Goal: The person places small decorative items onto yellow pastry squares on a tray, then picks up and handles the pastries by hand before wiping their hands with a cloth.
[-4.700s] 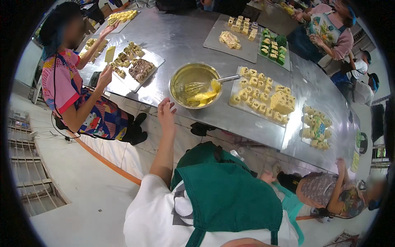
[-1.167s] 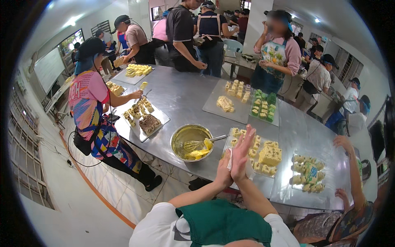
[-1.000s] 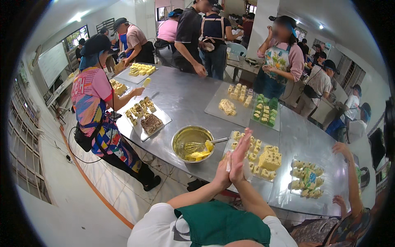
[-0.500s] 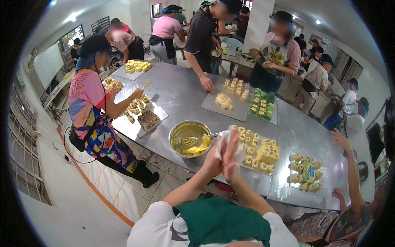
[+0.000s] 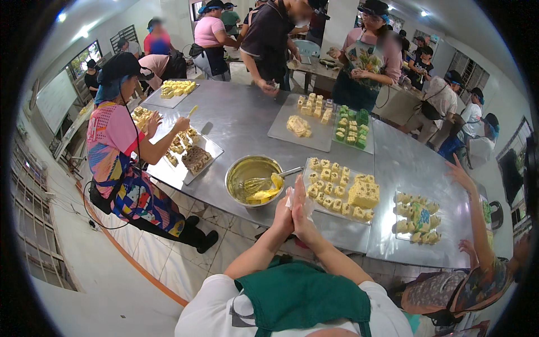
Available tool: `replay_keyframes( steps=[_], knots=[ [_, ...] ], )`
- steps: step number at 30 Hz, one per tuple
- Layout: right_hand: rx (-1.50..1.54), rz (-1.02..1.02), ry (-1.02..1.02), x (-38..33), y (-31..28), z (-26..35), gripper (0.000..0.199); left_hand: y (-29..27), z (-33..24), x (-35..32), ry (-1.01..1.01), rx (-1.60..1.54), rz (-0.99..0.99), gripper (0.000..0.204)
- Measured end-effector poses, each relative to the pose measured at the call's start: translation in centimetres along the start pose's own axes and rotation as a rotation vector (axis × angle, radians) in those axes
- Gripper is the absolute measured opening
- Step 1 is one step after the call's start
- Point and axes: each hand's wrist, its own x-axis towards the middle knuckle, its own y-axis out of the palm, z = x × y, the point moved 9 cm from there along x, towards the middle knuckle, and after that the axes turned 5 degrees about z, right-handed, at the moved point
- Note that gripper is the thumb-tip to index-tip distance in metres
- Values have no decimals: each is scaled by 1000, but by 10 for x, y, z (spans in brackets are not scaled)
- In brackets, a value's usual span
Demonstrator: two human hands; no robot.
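My left hand (image 5: 282, 218) and my right hand (image 5: 304, 222) press palm to palm over the table's near edge, fingers straight and pointing away. Between them is a crumpled white tissue (image 5: 309, 207), most of it hidden by the palms. Just beyond and left of my hands stands a metal mixing bowl (image 5: 231, 196). In it lie a wire whisk (image 5: 257, 184) and yellow cream (image 5: 263, 196); the whisk's handle rests over the right rim. Right of my hands, a tray holds small yellow iced cakes (image 5: 327, 188) and a larger yellow block cake (image 5: 365, 192).
The long metal table (image 5: 236, 121) also carries a tray with a brown-topped cake (image 5: 196, 159), green and yellow cakes (image 5: 352, 130), and a decorated cake (image 5: 418, 219). A co-worker (image 5: 120, 146) stands at left, others across. Another person's raised arm (image 5: 469, 185) reaches in at right.
My hands have drawn a little nearer to me and left, still pressed on the tissue. The view has shifted slightly. The co-worker across the table now holds something small and pale.
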Motion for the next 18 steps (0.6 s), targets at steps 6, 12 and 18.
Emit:
replay_keyframes(
  steps=[6,12,18],
  knots=[
    [119,-65,67,-4,2,-15,78,-23,19,9,-3,93,-109,32],
    [428,-130,186,-17,-2,-34,78,-42,30,19,34,146,-129,31],
    [646,-142,180,-9,-21,-10,85,-77,-11,29,2,108,-272,39]
  ],
)
